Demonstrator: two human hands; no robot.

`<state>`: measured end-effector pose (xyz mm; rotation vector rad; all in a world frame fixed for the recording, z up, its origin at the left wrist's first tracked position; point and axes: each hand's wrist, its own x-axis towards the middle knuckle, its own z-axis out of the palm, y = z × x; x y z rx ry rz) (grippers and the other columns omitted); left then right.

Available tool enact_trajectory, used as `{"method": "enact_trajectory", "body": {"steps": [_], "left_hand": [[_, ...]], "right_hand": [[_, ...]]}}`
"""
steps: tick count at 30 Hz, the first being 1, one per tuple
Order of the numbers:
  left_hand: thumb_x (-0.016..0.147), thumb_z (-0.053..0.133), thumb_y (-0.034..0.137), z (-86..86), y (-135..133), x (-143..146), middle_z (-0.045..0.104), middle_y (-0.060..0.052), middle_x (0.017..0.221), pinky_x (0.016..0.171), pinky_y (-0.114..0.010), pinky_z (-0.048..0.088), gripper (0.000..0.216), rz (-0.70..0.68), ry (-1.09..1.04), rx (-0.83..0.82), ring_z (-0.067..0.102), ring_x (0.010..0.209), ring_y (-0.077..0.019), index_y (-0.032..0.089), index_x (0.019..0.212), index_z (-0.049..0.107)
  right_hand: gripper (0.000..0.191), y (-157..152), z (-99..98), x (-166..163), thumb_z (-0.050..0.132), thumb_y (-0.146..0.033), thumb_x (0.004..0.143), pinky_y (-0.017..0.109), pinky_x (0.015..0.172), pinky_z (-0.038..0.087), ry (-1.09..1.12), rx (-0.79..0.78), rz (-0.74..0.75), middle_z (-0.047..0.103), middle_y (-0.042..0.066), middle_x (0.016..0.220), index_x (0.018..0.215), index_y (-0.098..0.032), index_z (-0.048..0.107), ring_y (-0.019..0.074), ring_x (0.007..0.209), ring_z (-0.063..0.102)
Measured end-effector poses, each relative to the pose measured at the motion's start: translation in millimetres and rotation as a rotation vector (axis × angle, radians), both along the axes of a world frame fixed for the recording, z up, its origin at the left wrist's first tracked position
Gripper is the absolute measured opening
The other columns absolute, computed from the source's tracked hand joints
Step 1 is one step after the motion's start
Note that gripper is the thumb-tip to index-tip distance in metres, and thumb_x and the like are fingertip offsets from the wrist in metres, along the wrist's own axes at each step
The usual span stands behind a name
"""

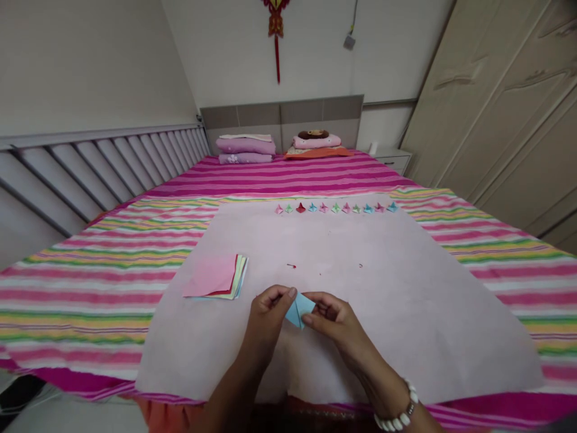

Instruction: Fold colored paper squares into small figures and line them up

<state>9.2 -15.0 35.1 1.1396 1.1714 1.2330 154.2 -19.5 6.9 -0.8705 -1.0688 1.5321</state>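
Observation:
Between my two hands is a small piece of folded light-blue paper [295, 313], diamond-shaped with a crease or edge down its middle. My left hand [271, 310] pinches its left side, thumb on top. On its right side my right hand [332, 316] grips it between thumb and fingers; a beaded bracelet [396, 421] circles that wrist. Both hands are just above a large pale sheet [383, 337]. To the left lies a stack of coloured square paper [211, 276], pink uppermost, with red, pale green and blue edges showing.
A row of several small folded paper pieces [323, 208] in pink, green, red and blue runs along the sheet's far edge. Tiny red scraps [291, 266] lie mid-sheet. The striped bed [81, 294] has a side rail [112, 144] at left; folded bedding [247, 149] sits by the headboard.

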Motion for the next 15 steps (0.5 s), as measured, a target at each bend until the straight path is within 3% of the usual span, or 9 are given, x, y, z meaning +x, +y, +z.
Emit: {"method": "enact_trajectory", "body": {"steps": [3, 7, 11, 15], "left_hand": [[0.075, 0.066, 0.039, -1.1, -0.2, 0.4, 0.06, 0.002, 0.061, 0.058, -0.023, 0.042, 0.024, -0.029, 0.012, 0.006, 0.052, 0.059, -0.0117, 0.016, 0.07, 0.066], [0.071, 0.071, 0.032, -7.2, 0.3, -2.0, 0.065, -0.001, 0.077, 0.062, -0.025, 0.048, 0.029, -0.038, -0.061, 0.056, 0.061, 0.068, -0.0144, 0.018, 0.095, 0.062], [0.072, 0.071, 0.024, -10.3, -2.3, -8.4, 0.065, -0.001, 0.09, 0.068, -0.026, 0.05, 0.024, -0.138, -0.132, 0.08, 0.065, 0.075, -0.0137, 0.02, 0.09, 0.056], [0.076, 0.068, 0.023, -8.1, -5.9, -13.2, 0.067, 0.001, 0.08, 0.066, -0.025, 0.049, 0.016, -0.239, -0.146, 0.029, 0.065, 0.071, -0.0129, 0.021, 0.086, 0.056]], "right_hand": [[0.039, 0.9, 0.5, 0.6, 0.081, -0.028, 0.061, 0.027, 0.059, 0.048, 0.036, -0.009, -0.072, 0.065, -0.002, 0.067, 0.097, -0.02, 0.068, 0.013, 0.059, 0.059], [0.044, 0.4, 2.8, 0.9, 0.08, -0.026, 0.063, 0.024, 0.053, 0.046, 0.06, 0.016, -0.104, 0.06, -0.005, 0.062, 0.104, -0.022, 0.066, 0.0115, 0.053, 0.058], [0.037, 0.0, 4.0, 1.7, 0.08, -0.025, 0.063, 0.024, 0.053, 0.047, 0.075, 0.013, -0.138, 0.061, -0.005, 0.063, 0.098, -0.021, 0.069, 0.0105, 0.052, 0.059], [0.028, -0.6, 3.3, 1.1, 0.08, -0.024, 0.062, 0.024, 0.052, 0.047, 0.072, 0.0, -0.138, 0.06, -0.005, 0.058, 0.089, -0.021, 0.071, 0.0104, 0.049, 0.058]]}}
